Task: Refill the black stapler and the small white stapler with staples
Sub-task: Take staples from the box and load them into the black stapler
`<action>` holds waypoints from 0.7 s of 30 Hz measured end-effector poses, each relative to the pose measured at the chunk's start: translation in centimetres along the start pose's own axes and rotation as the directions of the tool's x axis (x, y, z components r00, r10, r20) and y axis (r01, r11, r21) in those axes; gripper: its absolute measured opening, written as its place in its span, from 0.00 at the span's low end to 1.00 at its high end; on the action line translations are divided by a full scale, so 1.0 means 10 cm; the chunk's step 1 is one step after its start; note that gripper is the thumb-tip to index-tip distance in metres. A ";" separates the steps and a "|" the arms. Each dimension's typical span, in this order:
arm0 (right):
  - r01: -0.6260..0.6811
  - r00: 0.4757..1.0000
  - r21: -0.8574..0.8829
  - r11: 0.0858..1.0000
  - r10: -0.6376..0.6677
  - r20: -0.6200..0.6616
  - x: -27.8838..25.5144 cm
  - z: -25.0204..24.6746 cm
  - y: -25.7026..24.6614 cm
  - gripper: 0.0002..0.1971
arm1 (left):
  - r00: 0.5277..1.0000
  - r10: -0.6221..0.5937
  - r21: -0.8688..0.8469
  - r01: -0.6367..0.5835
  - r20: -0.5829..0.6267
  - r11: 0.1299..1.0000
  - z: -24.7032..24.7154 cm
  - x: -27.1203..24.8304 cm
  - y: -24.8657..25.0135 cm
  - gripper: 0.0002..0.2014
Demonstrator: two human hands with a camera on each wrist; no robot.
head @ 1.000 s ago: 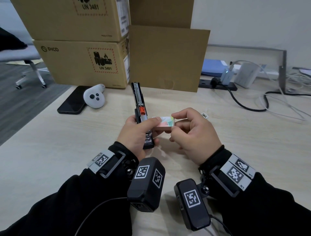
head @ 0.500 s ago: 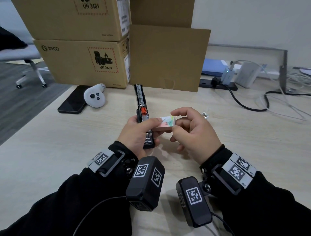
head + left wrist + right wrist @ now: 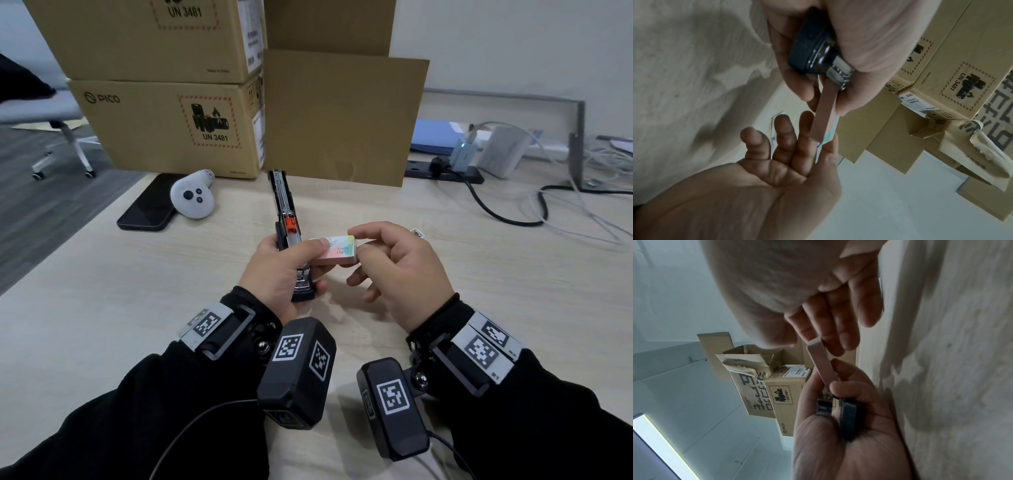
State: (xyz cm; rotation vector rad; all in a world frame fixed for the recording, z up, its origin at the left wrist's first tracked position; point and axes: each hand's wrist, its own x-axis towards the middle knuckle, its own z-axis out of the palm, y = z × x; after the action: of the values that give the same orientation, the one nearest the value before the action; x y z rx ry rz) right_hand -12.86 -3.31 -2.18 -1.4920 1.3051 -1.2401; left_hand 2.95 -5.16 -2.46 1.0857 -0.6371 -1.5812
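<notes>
Still, both hands pinch the staple box [image 3: 337, 251]; left hand [image 3: 279, 270] keeps gripping the black stapler [image 3: 289, 236].

Head view: from my forehead, tilted forward and down over the pale wood-grain desk [image 3: 102, 308], my two wrists at the bottom edge.
Left wrist view: close under my left hand [image 3: 849, 48], facing along its fingers, frame rolled sideways.
Right wrist view: close under my right hand [image 3: 797, 288], facing leftward, also rolled.
Shared: all three catch the small pink-sided cardboard staple box [image 3: 337, 251] and the stacked brown cardboard cartons [image 3: 164, 130].
</notes>
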 end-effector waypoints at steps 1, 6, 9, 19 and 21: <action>0.000 1.000 0.006 1.000 0.000 0.004 0.00 0.00 0.00 0.10 | 1.000 0.006 -0.007 -0.006 -0.005 1.000 0.00 0.00 0.00 0.16; -0.008 1.000 0.035 0.999 0.007 0.012 0.01 0.01 0.02 0.12 | 0.999 0.026 0.010 -0.026 -0.025 1.000 0.00 0.00 -0.02 0.16; -0.011 1.000 0.045 0.999 0.010 0.017 0.01 0.01 0.05 0.13 | 0.999 0.037 -0.001 -0.037 -0.018 0.999 0.00 0.01 -0.03 0.16; 0.005 1.000 0.089 0.996 -0.007 0.025 0.04 0.00 0.07 0.17 | 0.999 0.049 -0.019 -0.049 -0.001 0.999 -0.01 0.02 -0.04 0.19; 0.007 1.000 0.094 0.996 -0.010 0.029 0.04 0.00 0.07 0.17 | 0.998 0.056 -0.016 -0.056 0.001 0.998 -0.01 0.03 -0.04 0.18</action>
State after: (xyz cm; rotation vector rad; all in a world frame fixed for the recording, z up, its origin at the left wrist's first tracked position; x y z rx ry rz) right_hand -13.02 -3.85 -2.75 -1.4456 1.2060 -1.2632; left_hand 2.88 -5.28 -2.97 1.0465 -0.6490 -1.5369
